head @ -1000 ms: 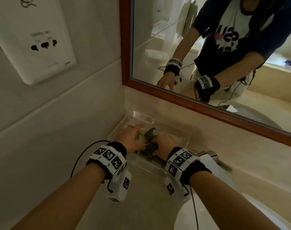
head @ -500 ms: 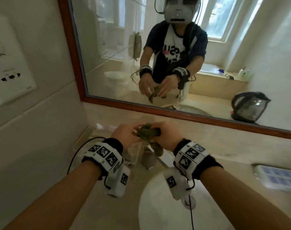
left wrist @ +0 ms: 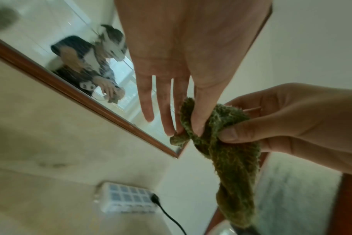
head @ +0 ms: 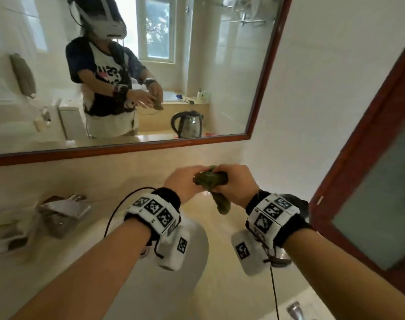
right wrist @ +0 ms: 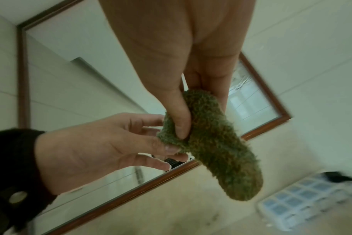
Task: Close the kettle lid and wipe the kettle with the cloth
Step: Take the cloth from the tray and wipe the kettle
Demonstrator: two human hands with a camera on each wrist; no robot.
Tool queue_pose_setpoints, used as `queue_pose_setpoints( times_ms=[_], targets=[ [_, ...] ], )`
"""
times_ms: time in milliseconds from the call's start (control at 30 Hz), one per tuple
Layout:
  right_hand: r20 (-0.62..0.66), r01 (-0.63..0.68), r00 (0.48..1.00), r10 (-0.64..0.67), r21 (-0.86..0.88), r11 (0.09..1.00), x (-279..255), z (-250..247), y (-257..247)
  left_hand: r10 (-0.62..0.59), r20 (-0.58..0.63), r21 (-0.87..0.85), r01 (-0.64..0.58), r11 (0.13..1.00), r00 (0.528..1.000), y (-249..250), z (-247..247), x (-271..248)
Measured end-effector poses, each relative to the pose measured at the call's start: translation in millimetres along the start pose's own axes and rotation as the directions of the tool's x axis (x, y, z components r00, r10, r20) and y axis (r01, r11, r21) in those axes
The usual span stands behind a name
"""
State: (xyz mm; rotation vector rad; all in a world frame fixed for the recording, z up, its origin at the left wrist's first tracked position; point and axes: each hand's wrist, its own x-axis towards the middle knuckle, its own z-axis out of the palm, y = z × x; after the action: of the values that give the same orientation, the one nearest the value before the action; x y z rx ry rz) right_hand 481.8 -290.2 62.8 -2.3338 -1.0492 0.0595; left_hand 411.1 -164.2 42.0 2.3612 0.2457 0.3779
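One cloth (head: 211, 181), two hands, held in open air above the worktop (head: 118, 181), below the mirror frame (head: 127, 147). Left hand (head: 181, 181) pinches its left end, other fingers straight; right hand (head: 237, 182) grips the bunched top. One kettle (head: 188, 124), seen only as a reflection. View has swung right since earlier; door frame (head: 358, 144) now borders right.

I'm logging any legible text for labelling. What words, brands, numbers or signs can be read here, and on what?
Nothing reads as clear text.
T-shirt print, seen in the mirror: large letters, reversed and blurred, not readable.
Left wristband: black-and-white square code markers, with tiny digits too small to read.
Right wristband: the same markers, no readable text.
Green cloth and kettle in the reflection: no label visible.
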Motion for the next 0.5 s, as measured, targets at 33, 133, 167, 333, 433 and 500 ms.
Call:
queue_pose_setpoints(
  times_ms=[33,133,167,333,433,500],
  targets=[
    [-0.019,-0.04,0.999,0.04,-0.005,0.999,-10,-13,18,0.026,0.042,0.002,-0.026,1.0,0.999,17,16,6],
    [-0.088,-0.143,0.986,0.141,-0.023,0.989,-38,-48,67,0.106,0.147,-0.008,-0.106,0.994,0.983,60,63,25],
    [-0.113,-0.173,0.979,0.17,-0.02,0.985,-46,-58,81,0.126,0.178,-0.009,-0.127,0.992,0.976,73,77,31],
    [-0.189,-0.323,0.928,0.322,0.029,0.946,-74,-93,144,0.212,0.325,-0.015,-0.219,0.976,0.922,120,134,63],
    [-0.307,-0.422,0.848,0.432,0.103,0.901,-86,-99,181,0.213,0.407,0.034,-0.248,0.968,0.888,127,162,85],
    [-0.371,-0.511,0.757,0.538,0.178,0.841,-95,-93,204,0.162,0.498,0.172,-0.28,0.945,0.852,123,176,94]
  ],
)
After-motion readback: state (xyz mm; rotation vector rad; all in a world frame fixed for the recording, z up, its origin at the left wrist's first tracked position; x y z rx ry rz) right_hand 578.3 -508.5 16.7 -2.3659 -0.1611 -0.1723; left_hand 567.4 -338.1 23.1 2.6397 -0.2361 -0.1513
